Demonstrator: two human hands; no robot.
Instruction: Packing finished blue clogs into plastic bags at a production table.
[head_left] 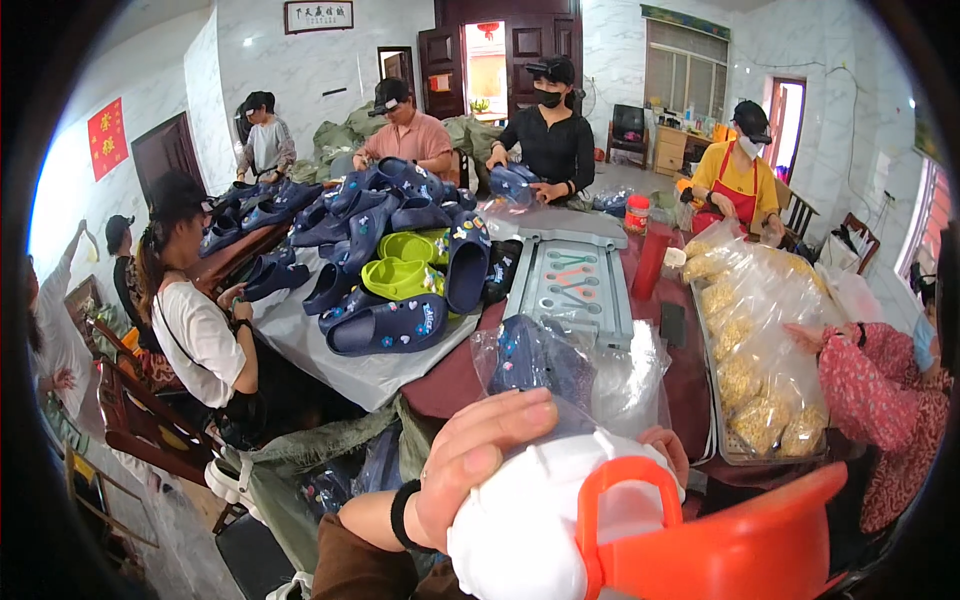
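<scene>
Close to me at the bottom is a large white rounded object (535,500) with an orange-red loop and a wide curved orange-red part (720,545); its kind is unclear. My left hand (470,460), a black band at its wrist, curls over the object's upper left side. Only some fingers of my right hand (667,450) show, at its far right side; the rest is hidden behind it. Just beyond my hands, navy clogs (535,360) lie in a clear plastic bag, beside a stack of clear bags (630,375).
Navy clogs (385,325) and lime-green clogs (405,275) pile up at left. A grey folded case (570,290) lies mid-table. Right, a tray holds bagged yellow pieces (760,400) near a red bottle (652,260). A green sack (285,510) stands lower left. Several people work around the table.
</scene>
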